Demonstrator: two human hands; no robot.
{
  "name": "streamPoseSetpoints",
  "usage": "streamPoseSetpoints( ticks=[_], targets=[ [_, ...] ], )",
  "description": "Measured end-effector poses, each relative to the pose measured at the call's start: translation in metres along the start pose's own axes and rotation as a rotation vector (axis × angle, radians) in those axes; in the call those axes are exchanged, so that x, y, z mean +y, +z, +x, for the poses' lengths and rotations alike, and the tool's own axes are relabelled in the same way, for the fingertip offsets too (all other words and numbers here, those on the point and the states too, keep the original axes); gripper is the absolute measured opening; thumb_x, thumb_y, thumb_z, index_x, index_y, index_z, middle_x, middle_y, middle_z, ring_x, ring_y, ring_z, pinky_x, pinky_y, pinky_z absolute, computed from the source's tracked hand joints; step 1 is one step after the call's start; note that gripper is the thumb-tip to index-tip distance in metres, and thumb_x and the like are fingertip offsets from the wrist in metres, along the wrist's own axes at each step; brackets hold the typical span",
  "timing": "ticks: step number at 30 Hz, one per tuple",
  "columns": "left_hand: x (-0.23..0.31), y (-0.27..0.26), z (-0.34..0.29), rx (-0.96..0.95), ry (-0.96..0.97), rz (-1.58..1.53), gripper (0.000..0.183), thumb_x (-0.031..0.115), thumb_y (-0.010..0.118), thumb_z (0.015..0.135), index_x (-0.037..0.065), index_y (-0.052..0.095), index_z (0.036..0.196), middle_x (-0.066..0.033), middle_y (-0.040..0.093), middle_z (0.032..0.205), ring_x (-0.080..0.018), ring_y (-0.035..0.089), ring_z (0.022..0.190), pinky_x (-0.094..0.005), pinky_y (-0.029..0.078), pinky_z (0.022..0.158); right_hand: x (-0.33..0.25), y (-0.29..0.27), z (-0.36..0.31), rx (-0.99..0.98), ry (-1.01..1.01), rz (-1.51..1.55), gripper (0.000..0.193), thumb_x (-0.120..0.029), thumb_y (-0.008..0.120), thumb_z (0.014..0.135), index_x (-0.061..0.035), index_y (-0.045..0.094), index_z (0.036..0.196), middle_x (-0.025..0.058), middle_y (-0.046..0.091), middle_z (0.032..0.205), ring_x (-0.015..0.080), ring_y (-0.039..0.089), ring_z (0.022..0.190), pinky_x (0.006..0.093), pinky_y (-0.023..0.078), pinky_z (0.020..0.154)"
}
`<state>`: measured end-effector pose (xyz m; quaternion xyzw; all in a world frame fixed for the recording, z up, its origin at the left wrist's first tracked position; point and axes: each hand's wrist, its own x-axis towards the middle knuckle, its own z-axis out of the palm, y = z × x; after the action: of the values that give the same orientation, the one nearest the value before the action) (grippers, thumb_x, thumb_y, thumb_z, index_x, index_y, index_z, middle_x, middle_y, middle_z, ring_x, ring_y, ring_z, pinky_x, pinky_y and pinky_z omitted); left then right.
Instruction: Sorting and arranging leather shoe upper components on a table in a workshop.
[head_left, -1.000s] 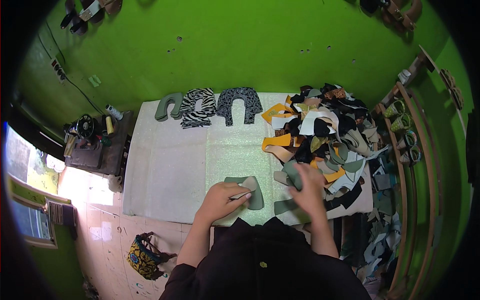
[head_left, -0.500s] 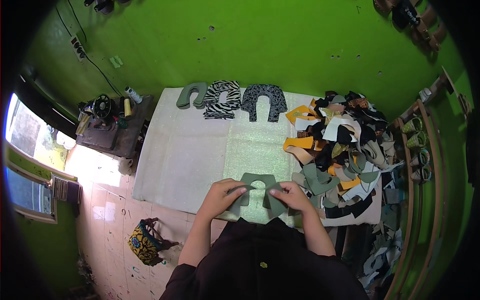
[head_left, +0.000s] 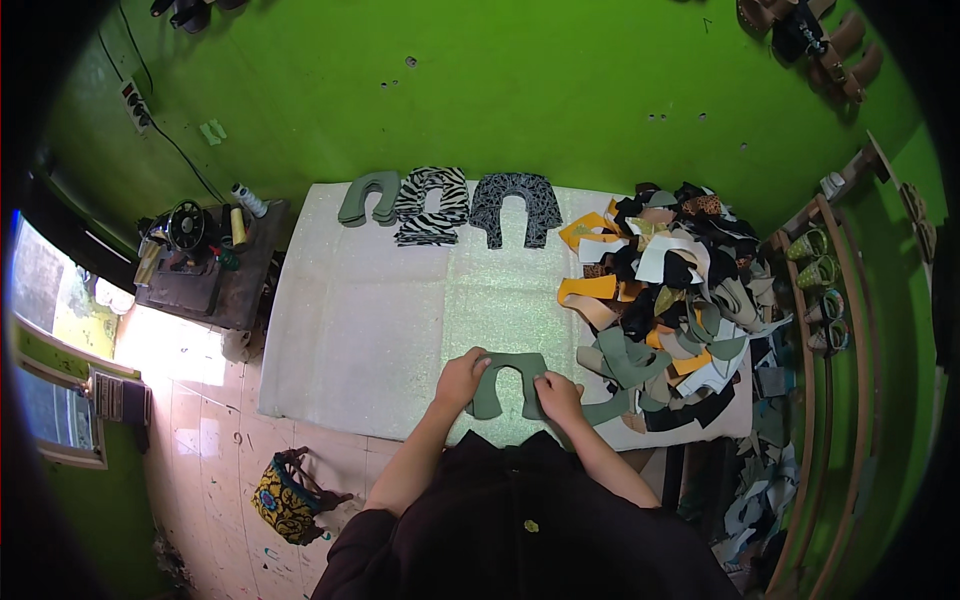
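Both hands grip a green arch-shaped cut-out piece (head_left: 513, 361), probably a shoe upper, over the near edge of the table. My left hand (head_left: 462, 378) pinches its upper left side, thumb on top. On the other side my right hand (head_left: 560, 396) has its fingers closed on the right leg. The piece lies fairly flat, its opening toward me. Near the back edge sit a stack of like green pieces (head_left: 368, 199), zebra-striped pieces (head_left: 432, 207) and black-and-grey patterned pieces (head_left: 514, 207). A green scrap (head_left: 608, 408) lies just right of my right hand.
A white sheet (head_left: 350, 320) covers the table. Its right side carries a heap of mixed scraps (head_left: 660, 300). A sewing machine (head_left: 188, 232) stands left, a patterned stool (head_left: 285, 500) on the floor, a rack with sandals (head_left: 822, 270) at right.
The green piece's legs were folded and spread between my hands; now it lies flatter. My left hand has moved up its side, and my right hand has shifted slightly left.
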<state>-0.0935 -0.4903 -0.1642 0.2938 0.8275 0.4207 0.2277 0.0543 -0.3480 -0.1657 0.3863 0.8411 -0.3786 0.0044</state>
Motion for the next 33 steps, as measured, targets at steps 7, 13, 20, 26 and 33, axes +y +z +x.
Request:
streamPoseSetpoints(
  ticks=[7,13,20,26,33],
  targets=[
    [0.005,-0.001,0.012,-0.058,-0.069,0.154,0.031,0.031,0.062,0.083,0.005,0.058,0.099,-0.0167,0.062,0.074,-0.0313,0.063,0.07,-0.0382,0.048,0.064,0.007,0.002,0.0,0.056,0.028,-0.079,0.036,-0.035,0.046,0.088,-0.0059,0.059,0.071,0.0141,0.061,0.065,0.0337,0.059,0.067,0.0424,0.031,0.078],
    [-0.003,0.001,0.001,-0.022,-0.08,0.13,0.032,0.025,0.069,0.076,0.003,0.057,0.097,-0.0135,0.061,0.069,-0.028,0.062,0.066,-0.0362,0.048,0.062,0.009,0.001,0.0,0.044,-0.018,-0.137,0.038,-0.037,0.048,0.087,-0.0054,0.06,0.069,0.0143,0.061,0.064,0.0332,0.059,0.065,0.0426,0.031,0.075],
    [-0.008,0.0,-0.008,0.0,-0.133,-0.028,0.03,0.017,0.068,0.075,0.003,0.056,0.098,-0.0134,0.062,0.068,-0.0277,0.063,0.062,-0.0359,0.049,0.058,0.013,0.002,0.001,0.093,-0.027,-0.157,0.037,-0.037,0.051,0.086,-0.0067,0.06,0.068,0.0119,0.06,0.06,0.0317,0.057,0.059,0.0416,0.03,0.074],
    [0.01,-0.004,-0.014,0.06,-0.094,0.274,0.038,0.02,0.068,0.075,0.007,0.054,0.109,-0.0151,0.062,0.096,-0.028,0.06,0.089,-0.0361,0.048,0.076,0.001,-0.008,-0.004,0.119,-0.048,-0.327,0.033,-0.04,0.05,0.086,-0.0092,0.059,0.095,0.0105,0.062,0.091,0.0272,0.058,0.08,0.044,0.031,0.077],
    [0.002,0.025,-0.024,-0.067,0.382,0.493,0.051,0.03,0.048,0.088,0.012,0.036,0.135,-0.0168,0.035,0.138,-0.0329,0.03,0.131,-0.056,0.025,0.102,0.02,0.013,-0.017,0.121,-0.441,-0.472,0.045,-0.039,0.047,0.089,-0.0196,0.043,0.129,0.0102,0.035,0.139,0.0288,0.032,0.128,0.0624,0.02,0.096]
  ],
)
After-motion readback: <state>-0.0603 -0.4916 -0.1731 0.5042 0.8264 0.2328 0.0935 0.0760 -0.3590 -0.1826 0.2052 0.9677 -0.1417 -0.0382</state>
